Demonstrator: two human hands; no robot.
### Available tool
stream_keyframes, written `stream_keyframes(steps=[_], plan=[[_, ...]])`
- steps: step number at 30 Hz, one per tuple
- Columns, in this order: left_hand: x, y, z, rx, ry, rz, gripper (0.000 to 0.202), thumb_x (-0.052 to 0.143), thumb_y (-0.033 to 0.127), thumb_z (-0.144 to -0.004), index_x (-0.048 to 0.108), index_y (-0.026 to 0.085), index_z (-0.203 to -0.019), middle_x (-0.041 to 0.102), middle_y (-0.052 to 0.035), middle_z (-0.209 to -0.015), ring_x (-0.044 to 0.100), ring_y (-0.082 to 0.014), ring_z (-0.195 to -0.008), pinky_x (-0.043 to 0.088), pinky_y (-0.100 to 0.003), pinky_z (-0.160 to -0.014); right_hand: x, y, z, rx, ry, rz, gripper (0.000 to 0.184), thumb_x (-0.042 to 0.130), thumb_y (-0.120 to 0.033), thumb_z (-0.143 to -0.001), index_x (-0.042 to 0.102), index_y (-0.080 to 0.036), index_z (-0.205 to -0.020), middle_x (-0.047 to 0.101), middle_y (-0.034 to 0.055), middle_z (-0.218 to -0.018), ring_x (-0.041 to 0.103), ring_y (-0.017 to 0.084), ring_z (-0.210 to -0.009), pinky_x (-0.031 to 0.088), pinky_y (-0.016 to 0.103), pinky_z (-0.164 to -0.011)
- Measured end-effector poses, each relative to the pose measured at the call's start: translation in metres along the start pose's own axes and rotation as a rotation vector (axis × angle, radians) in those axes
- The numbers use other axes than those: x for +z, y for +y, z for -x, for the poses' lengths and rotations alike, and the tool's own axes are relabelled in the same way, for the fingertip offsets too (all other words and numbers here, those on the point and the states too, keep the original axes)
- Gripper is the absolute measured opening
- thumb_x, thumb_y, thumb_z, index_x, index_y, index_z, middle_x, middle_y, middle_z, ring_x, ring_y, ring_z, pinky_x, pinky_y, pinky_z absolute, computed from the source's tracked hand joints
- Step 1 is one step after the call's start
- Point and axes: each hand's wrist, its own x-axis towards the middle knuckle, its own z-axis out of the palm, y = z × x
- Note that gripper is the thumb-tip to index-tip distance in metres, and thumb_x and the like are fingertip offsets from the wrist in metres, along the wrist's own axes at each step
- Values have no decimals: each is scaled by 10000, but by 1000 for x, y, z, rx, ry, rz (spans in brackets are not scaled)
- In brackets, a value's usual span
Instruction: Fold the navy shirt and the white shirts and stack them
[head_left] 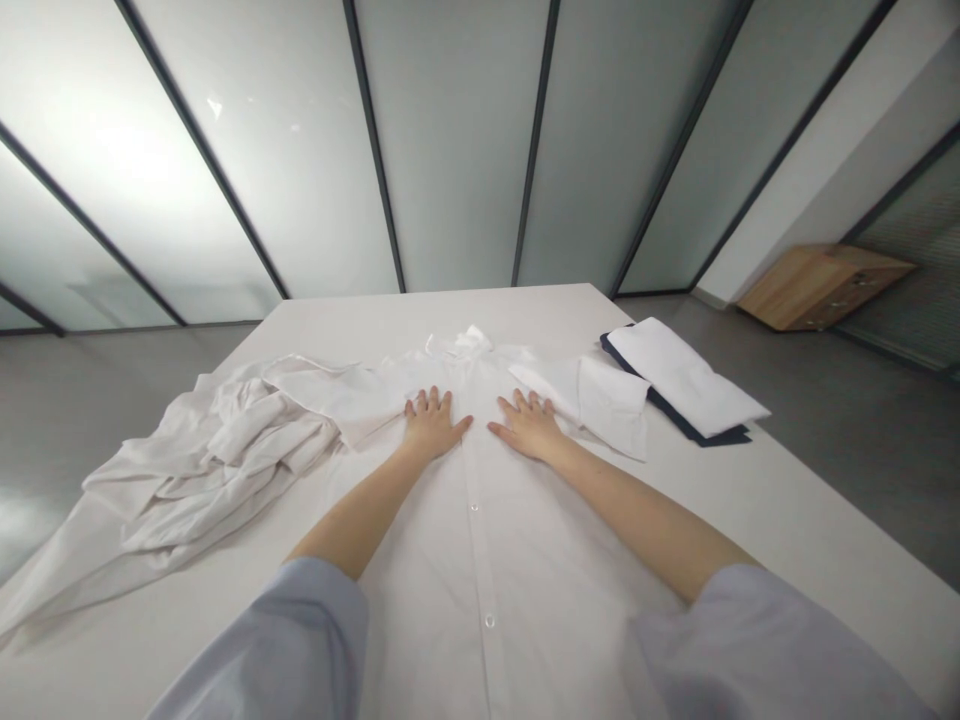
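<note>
Under left hand [431, 425], right hand [529, 425], white shirt [480, 560] flat

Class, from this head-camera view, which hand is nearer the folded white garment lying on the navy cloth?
Right. The right hand lies flat on the white shirt, with the shirt's sleeve between it and the folded white garment; the left hand lies farther away, beyond the placket.

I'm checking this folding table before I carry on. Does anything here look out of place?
Yes: a crumpled white cloth lies bunched on the left of the table, trailing over its edge. It looks odd beside the white shirt pressed flat under the left hand and right hand. Whether it belongs to that shirt, I cannot tell.
</note>
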Motion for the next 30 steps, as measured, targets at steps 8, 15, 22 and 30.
stream_keyframes(steps=[8, 15, 22, 30], plan=[[-10, -5, -33, 71, 100, 4, 704, 413, 652, -874, 467, 171, -1386, 401, -174, -1497, 311, -364, -1395, 220, -509, -1131, -3, 13, -27, 70, 43, -19, 715, 325, -652, -930, 337, -222, -1501, 233, 165, -1588, 178, 383, -1447, 111, 576, -1131], [-16, -2, -16, 98, 68, -71, 507, 374, 519, -937, 530, 211, -1308, 503, -137, -1401, 433, -306, -1304, 339, -466, -1064, -4, 27, -59, -12, 150, -26, 521, 404, -472, -959, 497, -178, -1380, 391, 156, -1513, 331, 263, -1401, 250, 393, -1116], [-29, -71, -10, -184, -48, -62, 756, 329, 666, -888, 324, 228, -1503, 355, -132, -1543, 343, -361, -1397, 306, -492, -1106, -2, 41, -59, 92, 166, -1, 553, 395, -478, -964, 486, -145, -1395, 387, 183, -1509, 311, 300, -1410, 222, 432, -1124], [-30, -56, -2, -145, 8, -121, 638, 375, 531, -910, 480, 118, -1385, 467, -212, -1442, 413, -350, -1350, 325, -467, -1090, -4, 41, -19, -80, 122, 39, 490, 408, -426, -962, 508, -202, -1386, 402, 136, -1512, 344, 307, -1396, 259, 462, -1119]])
